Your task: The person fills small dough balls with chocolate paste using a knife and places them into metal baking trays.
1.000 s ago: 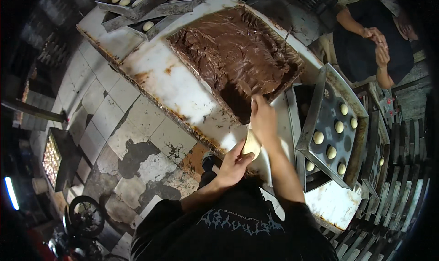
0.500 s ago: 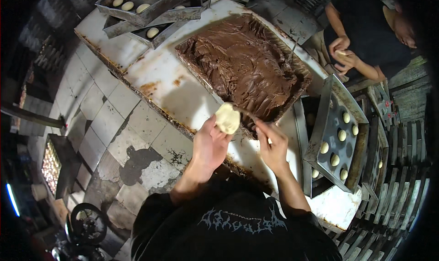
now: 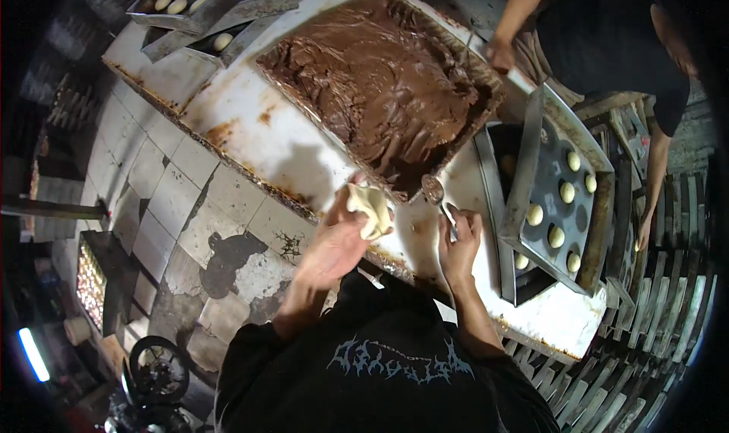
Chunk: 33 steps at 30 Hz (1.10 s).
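Note:
My left hand point(image 3: 332, 249) is closed round a piece of pale dough point(image 3: 370, 213), whose edges are gathered up into folds. Whether any filling lies inside cannot be seen. Beside it, my right hand point(image 3: 460, 247) grips the handle of a spoon point(image 3: 433, 190), its bowl smeared brown and held just off the near corner of a wide tray point(image 3: 486, 113). A thick, chocolate-brown paste point(image 3: 372, 76) fills that tray, its surface rough and swirled.
Metal baking trays point(image 3: 525, 160) with round dough balls point(image 3: 567, 192) are stacked at the right; more trays point(image 3: 220, 25) stand at the far left. All rest on a stained white table point(image 3: 250, 141). Across it, a person point(image 3: 607, 42) reaches toward a tray at the right.
The flat dough disc in my left hand has become cupped and folded. My right hand has drawn the spoon away from the dough, rightward. The other person's hands have moved apart.

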### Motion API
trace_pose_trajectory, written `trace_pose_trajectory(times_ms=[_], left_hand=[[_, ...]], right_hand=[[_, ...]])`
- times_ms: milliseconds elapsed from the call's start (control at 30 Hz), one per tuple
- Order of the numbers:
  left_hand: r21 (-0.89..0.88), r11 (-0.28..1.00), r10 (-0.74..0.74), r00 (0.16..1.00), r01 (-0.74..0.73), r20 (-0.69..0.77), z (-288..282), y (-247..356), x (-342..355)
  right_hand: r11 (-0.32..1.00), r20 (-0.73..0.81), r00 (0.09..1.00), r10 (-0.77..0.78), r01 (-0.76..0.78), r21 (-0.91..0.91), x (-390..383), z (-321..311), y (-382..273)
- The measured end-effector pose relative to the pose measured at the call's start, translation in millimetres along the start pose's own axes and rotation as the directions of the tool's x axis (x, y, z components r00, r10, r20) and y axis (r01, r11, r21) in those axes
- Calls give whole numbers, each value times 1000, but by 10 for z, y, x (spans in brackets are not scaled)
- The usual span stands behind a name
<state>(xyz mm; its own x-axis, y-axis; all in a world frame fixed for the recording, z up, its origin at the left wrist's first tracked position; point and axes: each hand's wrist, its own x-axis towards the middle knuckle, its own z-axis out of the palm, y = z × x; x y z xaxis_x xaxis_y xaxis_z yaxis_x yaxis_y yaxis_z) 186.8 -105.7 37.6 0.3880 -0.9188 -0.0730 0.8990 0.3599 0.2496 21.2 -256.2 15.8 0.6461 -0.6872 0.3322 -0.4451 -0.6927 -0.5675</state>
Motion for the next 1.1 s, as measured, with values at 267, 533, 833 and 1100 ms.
trace_pose_trajectory(times_ms=[267,533,833,1100], left_hand=[[340,886,-198,920,316,-339,305,-1018,-57],[512,806,-370,928,297,43,933,-2501,-384],[463,850,-286,958,252,4,1264,-5166,-104],[661,-451,-382,799,-600,464,1078,-6031,357]], right_hand=[[915,181,933,-312,244,321,-158,-917,-282],[955,409,907,-102,-25,294,-1105,-2360,597],[998,-181,981,67,-63,25,-2478,-3172,1981],[815,-443,684,579,-505,285,-2590,-3347,3588]])
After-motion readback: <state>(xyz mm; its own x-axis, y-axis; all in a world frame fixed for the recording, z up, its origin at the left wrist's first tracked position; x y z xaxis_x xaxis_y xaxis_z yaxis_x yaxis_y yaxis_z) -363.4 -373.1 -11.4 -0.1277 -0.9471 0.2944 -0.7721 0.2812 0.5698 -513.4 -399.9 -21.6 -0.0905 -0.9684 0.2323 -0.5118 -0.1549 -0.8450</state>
